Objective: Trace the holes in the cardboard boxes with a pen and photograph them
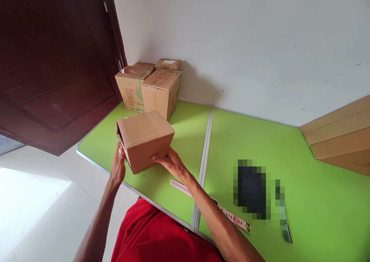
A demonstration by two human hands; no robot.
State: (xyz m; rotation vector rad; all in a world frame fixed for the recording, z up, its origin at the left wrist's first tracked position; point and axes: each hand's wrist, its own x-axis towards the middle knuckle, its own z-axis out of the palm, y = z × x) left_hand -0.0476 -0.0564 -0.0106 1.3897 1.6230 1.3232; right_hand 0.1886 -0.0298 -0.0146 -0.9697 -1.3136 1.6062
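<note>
A plain brown cardboard box (148, 138) is held between my two hands above the left part of the green table. My left hand (118, 165) presses on its left end, where a flap edge stands slightly apart. On the near right side, my right hand (172, 162) grips the box with the thumb lying along its front face. The fingers behind and under the box are partly hidden. Under my right forearm lies a watch with a pink strap (180, 187), its middle covered by the arm.
Several cardboard boxes (156, 100) stand against the wall at the back left. A large cardboard piece (341, 138) is at the right edge. On the green table (225, 138) lie a pixelated dark object (251, 190) and a thin blade-like tool (286, 231). A dark red door (54, 61) stands left.
</note>
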